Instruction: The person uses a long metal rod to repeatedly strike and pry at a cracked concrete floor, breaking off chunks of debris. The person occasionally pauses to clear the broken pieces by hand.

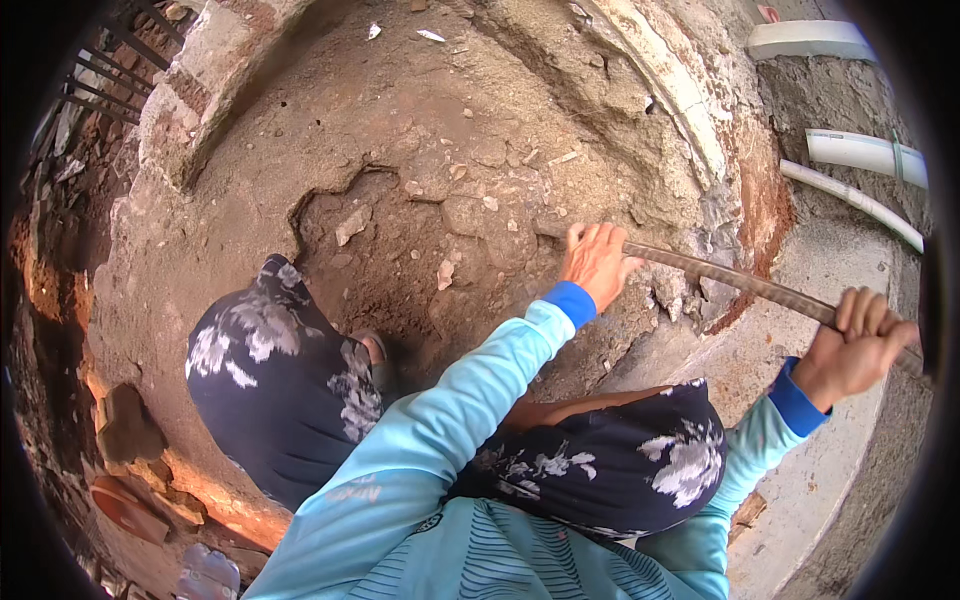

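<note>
A long brown bar or handle point(731, 279) slants across the right side, and both my hands grip it. My left hand point(596, 259) is closed around its left end, low over the broken earth. Further along, near the right rim, my right hand point(855, 352) is wrapped around the same bar. Past that hand the bar runs to a dark shape at the picture's edge, too cut off to identify. Below my left hand lies the dug, crumbly dirt point(405, 262) with loose stones, among them a pale stone point(354, 225). Whether the bar's left end touches the ground cannot be told.
A broken masonry edge point(217, 82) curves at upper left, another ledge point(675, 90) at upper right. White plastic pipes point(862, 154) lie at right beside a concrete strip point(817, 427). Metal bars point(112, 82) are at far left. A plastic bottle point(208, 574) and roof tile piece point(127, 510) lie lower left.
</note>
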`<action>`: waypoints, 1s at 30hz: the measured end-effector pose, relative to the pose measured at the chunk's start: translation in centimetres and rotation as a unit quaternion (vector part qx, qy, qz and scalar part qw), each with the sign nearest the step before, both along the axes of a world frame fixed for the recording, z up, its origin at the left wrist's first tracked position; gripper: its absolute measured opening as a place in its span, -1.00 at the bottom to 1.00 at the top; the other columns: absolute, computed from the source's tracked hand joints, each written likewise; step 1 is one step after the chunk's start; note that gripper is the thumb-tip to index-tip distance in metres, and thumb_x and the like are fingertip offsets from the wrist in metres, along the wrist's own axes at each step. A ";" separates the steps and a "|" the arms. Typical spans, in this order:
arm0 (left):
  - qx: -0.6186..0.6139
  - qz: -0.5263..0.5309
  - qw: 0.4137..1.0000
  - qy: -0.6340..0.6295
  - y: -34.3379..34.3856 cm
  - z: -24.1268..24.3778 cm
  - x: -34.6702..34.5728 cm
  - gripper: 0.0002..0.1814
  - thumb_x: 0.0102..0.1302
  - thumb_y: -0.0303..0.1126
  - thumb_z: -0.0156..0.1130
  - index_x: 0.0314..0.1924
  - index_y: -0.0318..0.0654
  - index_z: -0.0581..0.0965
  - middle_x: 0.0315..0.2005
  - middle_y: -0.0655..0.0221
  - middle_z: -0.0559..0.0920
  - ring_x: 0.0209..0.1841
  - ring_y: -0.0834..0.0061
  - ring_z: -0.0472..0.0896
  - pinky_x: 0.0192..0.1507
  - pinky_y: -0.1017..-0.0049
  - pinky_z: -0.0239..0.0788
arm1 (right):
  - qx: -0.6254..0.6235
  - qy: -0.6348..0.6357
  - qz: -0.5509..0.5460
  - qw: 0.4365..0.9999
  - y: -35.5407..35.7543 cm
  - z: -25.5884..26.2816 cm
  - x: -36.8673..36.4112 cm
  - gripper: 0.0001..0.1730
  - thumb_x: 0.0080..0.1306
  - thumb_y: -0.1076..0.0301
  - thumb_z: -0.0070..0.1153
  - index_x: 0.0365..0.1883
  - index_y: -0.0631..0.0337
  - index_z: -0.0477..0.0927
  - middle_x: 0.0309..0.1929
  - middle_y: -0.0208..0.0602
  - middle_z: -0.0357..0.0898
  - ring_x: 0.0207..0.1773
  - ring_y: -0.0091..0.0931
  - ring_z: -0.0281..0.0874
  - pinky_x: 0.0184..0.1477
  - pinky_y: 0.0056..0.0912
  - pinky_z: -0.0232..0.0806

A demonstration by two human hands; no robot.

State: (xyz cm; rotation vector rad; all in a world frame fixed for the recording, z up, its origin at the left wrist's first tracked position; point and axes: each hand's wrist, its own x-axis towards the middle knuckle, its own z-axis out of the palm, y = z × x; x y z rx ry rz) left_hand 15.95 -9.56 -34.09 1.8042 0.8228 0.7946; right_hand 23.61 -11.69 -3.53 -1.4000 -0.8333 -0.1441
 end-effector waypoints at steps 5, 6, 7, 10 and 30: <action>-0.026 0.016 1.000 0.001 -0.8 -2.0 -0.1 -0.32 0.26 -0.09 0.25 0.27 -0.30 0.31 0.19 0.10 0.42 0.30 0.19 0.31 0.34 0.07 -0.11 | -0.017 0.007 0.034 0.999 2.2 -4.5 2.3 -0.57 0.56 0.05 -0.24 -0.51 -0.02 0.09 -0.66 -0.58 -0.12 -0.63 -0.65 -0.18 -0.61 -0.56 -0.20; -0.014 0.009 0.999 -0.029 -0.6 -1.1 0.7 -0.30 0.26 -0.11 0.26 0.30 -0.30 0.28 0.21 0.09 0.41 0.31 0.18 0.30 0.34 0.07 -0.12 | -0.016 0.007 0.033 0.999 2.4 -4.5 2.9 -0.58 0.55 0.08 -0.21 -0.50 -0.02 0.09 -0.66 -0.56 -0.11 -0.62 -0.65 -0.18 -0.60 -0.54 -0.18; -0.015 0.014 1.000 -0.024 -0.7 -0.9 1.2 -0.28 0.26 -0.13 0.27 0.31 -0.30 0.26 0.22 0.09 0.40 0.31 0.17 0.30 0.34 0.07 -0.11 | -0.010 0.025 0.035 0.999 2.7 -4.8 3.7 -0.59 0.55 0.08 -0.20 -0.49 -0.01 0.09 -0.66 -0.56 -0.10 -0.62 -0.64 -0.17 -0.60 -0.53 -0.17; -0.012 0.030 0.999 -0.030 -0.8 -0.4 2.5 -0.24 0.25 -0.25 0.28 0.36 -0.31 0.18 0.26 0.07 0.34 0.33 0.15 0.27 0.34 0.07 -0.09 | 0.004 0.060 0.010 0.998 4.3 -5.9 7.5 -0.62 0.53 0.08 -0.15 -0.46 0.03 0.17 -0.66 -0.53 0.02 -0.61 -0.60 -0.03 -0.57 -0.52 -0.09; -0.037 -0.061 0.996 0.044 0.7 -2.1 4.6 -0.28 0.27 -0.33 0.21 0.38 -0.32 0.17 0.29 0.03 0.31 0.37 0.11 0.22 0.37 0.05 -0.09 | -0.029 0.244 -0.315 0.916 -3.5 -16.8 30.4 -0.21 0.48 -0.09 -0.16 0.38 0.45 0.11 0.29 0.25 0.29 0.18 0.01 0.43 0.18 0.18 0.30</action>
